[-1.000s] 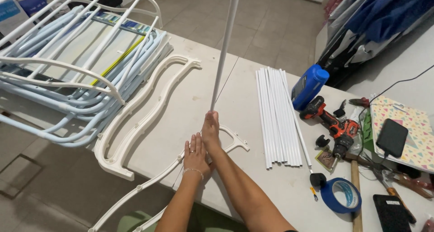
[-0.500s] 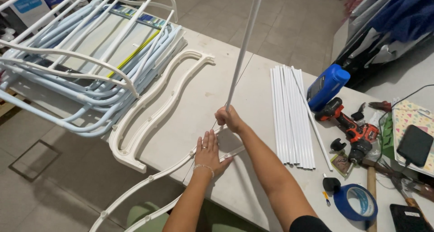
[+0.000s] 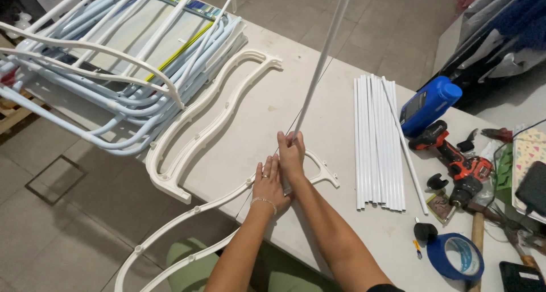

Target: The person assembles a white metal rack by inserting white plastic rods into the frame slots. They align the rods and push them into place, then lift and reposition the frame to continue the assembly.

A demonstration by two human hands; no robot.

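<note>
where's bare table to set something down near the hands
Bare tabletop lies between the curved white frame and the row of white rods, either side of the rod the right hand holds. The right end is crowded: drill, blue bottle, tape roll.

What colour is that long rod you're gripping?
White. The rod, gripped by the right hand, shows best in the head view.

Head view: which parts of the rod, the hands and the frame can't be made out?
- White rod: top cut off by the upper edge.
- Its lower end: hidden by the right hand.
- Curved frame under the left hand: joint hidden by both hands.
- Lower frame: cut off by the bottom edge.
</note>
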